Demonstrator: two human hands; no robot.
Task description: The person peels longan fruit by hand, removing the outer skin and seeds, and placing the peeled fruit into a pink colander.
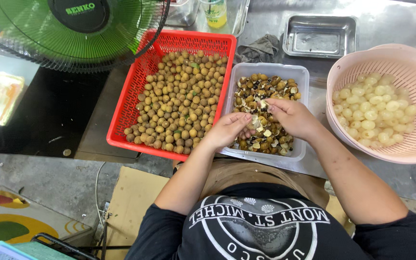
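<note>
While both hands (261, 123) meet, shells fill the tub (298, 77).

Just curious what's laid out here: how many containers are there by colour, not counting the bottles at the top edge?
Red mesh basket of unpeeled longans: 1
Clear plastic tub of shells and seeds: 1
Pink colander of peeled fruit: 1
Steel tray: 1
Total: 4
</note>
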